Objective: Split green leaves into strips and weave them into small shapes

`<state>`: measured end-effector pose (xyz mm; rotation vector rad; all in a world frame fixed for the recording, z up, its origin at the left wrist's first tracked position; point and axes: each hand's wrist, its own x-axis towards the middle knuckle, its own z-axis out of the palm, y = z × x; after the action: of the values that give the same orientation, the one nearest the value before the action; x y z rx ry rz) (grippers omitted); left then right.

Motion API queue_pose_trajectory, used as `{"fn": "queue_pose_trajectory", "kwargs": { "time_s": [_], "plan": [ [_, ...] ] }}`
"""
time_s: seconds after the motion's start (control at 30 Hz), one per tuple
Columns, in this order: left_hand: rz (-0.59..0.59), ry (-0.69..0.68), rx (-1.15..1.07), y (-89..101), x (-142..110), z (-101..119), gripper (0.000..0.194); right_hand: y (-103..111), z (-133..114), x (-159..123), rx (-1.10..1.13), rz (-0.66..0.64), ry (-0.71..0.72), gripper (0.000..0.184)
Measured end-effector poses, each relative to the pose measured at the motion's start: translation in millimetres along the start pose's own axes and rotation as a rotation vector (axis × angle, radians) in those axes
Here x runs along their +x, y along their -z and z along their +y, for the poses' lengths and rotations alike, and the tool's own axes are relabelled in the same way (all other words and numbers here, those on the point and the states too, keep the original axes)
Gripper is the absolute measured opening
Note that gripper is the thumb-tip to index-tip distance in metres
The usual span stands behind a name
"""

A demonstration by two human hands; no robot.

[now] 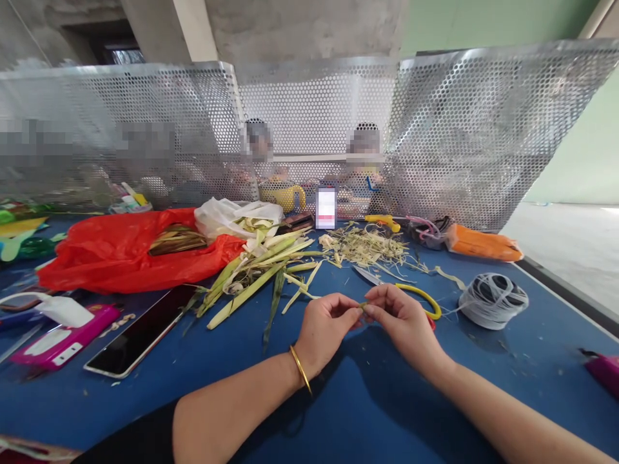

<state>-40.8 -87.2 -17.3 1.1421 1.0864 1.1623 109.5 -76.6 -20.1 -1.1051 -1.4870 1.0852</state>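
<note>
My left hand (325,332) and my right hand (403,322) meet fingertip to fingertip just above the blue table. Both are closed in a pinch on a small green leaf piece (363,308), mostly hidden by the fingers. Behind my right hand lie scissors with a yellow handle (425,296), partly covered by the hand. To the right sits a ball of whitish string (493,301), a loose strand reaching toward the scissors. Long green and pale leaves (256,280) are heaped beyond my left hand. A pile of dry shredded scraps (367,246) lies farther back.
A red plastic bag (111,251) with dried leaves, a dark phone (142,332) and a magenta power strip (68,338) occupy the left. An upright lit phone (325,207), a yellow glue gun (384,222) and an orange packet (483,243) stand behind. A perforated metal screen (309,96) closes the back.
</note>
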Motion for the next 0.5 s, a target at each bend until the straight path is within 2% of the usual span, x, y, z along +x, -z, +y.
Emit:
{"fn": "queue_pose_trajectory", "kwargs": {
  "time_s": [0.13,0.3,0.5],
  "plan": [
    [0.001,0.056,-0.06,0.7,0.8,2.6,0.01,3.1,0.8,1.1,-0.067,-0.056,0.042,0.016],
    [-0.013,0.007,0.068,3.9,1.8,4.2,0.009,5.9,-1.2,3.9,-0.181,-0.07,0.088,0.011],
    [-0.009,-0.121,0.227,7.8,3.2,2.9,0.008,5.1,-4.9,4.9,-0.163,-0.113,-0.037,0.017]
  ]
}}
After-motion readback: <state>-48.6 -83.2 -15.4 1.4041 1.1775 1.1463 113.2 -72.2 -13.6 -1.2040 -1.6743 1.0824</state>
